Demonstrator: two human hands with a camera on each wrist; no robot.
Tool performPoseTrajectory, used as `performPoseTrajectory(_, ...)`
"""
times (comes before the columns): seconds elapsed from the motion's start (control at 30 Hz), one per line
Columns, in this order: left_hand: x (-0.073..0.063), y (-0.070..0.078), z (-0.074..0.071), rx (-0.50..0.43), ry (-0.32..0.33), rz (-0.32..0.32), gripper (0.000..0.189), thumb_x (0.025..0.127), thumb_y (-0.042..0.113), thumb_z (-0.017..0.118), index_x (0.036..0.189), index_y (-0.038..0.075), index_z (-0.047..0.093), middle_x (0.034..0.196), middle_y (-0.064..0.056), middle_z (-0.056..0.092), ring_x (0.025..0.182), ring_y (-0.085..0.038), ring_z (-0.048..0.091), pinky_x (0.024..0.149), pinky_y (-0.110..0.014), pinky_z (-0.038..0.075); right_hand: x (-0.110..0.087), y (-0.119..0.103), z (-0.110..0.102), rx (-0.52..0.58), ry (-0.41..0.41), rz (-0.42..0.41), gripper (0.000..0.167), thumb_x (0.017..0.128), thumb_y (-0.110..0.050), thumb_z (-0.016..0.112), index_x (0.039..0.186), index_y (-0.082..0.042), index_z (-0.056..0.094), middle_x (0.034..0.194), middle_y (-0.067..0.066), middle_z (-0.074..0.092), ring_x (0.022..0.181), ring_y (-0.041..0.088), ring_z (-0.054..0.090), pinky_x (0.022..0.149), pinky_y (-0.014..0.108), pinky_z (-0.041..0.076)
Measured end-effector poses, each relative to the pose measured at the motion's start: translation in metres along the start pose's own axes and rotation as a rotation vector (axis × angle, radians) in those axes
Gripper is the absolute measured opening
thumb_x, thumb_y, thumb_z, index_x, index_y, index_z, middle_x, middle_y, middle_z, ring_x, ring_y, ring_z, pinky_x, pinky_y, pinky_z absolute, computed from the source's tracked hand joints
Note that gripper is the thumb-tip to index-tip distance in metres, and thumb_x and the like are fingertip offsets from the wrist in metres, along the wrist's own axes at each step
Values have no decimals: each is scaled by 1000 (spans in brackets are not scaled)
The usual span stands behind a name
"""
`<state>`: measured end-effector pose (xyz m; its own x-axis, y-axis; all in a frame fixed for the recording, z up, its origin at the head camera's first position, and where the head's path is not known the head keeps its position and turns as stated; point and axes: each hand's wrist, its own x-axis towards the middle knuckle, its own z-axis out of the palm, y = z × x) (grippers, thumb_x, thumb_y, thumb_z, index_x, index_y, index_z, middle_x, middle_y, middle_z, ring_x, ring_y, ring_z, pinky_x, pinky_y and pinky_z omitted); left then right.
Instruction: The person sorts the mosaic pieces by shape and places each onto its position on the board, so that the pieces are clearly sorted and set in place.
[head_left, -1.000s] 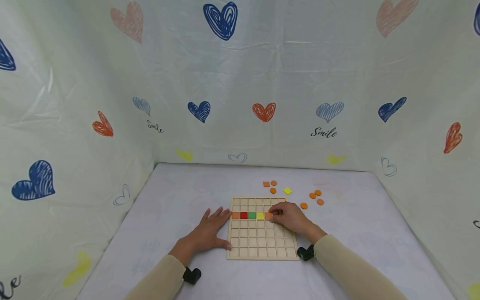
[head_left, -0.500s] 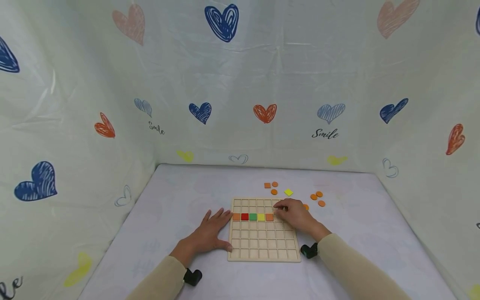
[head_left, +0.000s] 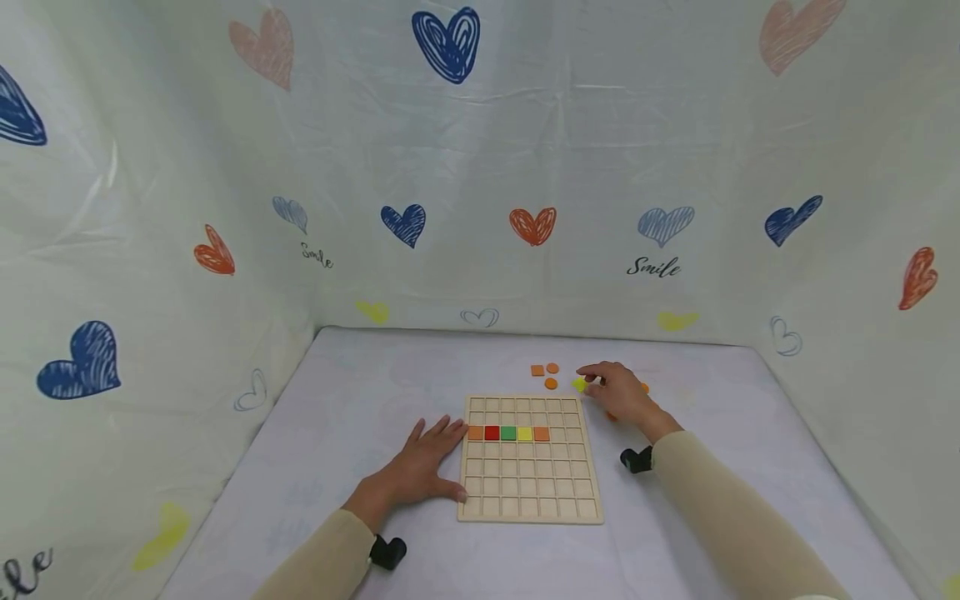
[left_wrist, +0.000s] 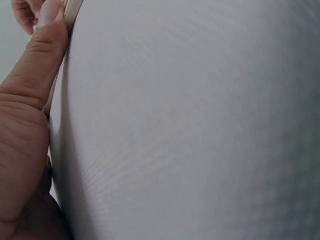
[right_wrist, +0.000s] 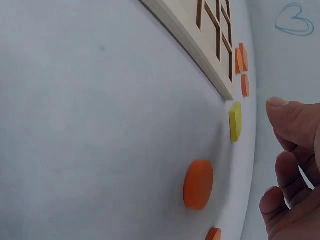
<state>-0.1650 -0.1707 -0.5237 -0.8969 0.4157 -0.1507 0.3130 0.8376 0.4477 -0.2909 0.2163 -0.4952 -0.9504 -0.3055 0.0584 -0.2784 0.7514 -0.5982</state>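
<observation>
A wooden grid board (head_left: 528,487) lies on the table, with one row of square tiles starting at its left side: orange (head_left: 476,432), red (head_left: 492,432), green (head_left: 508,432), yellow (head_left: 525,433) and orange (head_left: 542,433). My left hand (head_left: 411,468) rests at the board's left edge with fingers spread; its thumb (left_wrist: 42,47) touches the edge in the left wrist view. Past the board's far right corner, my right hand (head_left: 626,396) hovers over a loose yellow square tile (right_wrist: 235,122), thumb and fingers apart, holding nothing. The hand partly hides that tile in the head view.
Behind the board lie an orange square tile (head_left: 537,371) and two orange discs (head_left: 551,383). More orange discs (right_wrist: 199,185) lie under and around my right hand, some hidden by it in the head view. A heart-printed white curtain (head_left: 555,150) stands around the table.
My right hand has left the last orange tile in the row and moved away to the back right, over the loose yellow tile. My left hand stays at the board's edge.
</observation>
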Motion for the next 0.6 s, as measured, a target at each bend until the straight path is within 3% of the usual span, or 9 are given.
performPoseTrajectory(0.2, 0, 0, 1, 3, 0, -7, 119, 75, 65, 86, 167, 14, 31, 174, -3, 31, 165, -29, 16, 134, -56, 3, 14, 14, -5, -51, -76, -2, 40, 98, -3, 66, 137, -9, 71, 124, 17, 68, 105, 33, 59, 96, 52, 53)
performPoseTrajectory(0.37, 1, -1, 2, 7, -1, -2, 119, 75, 66, 86, 167, 14, 31, 174, -3, 32, 165, -29, 16, 134, -57, 3, 19, 19, -3, -38, -133, 31, 39, 99, -6, 68, 138, -11, 71, 128, 16, 66, 110, 32, 59, 101, 53, 52)
performPoseTrajectory(0.6, 2, -4, 4, 15, -2, 3, 120, 74, 67, 85, 168, 15, 30, 174, -2, 31, 165, -28, 16, 134, -57, 3, 24, 20, 2, -39, -118, 31, 33, 97, -5, 71, 129, -2, 74, 125, 18, 69, 114, 36, 63, 106, 57, 52)
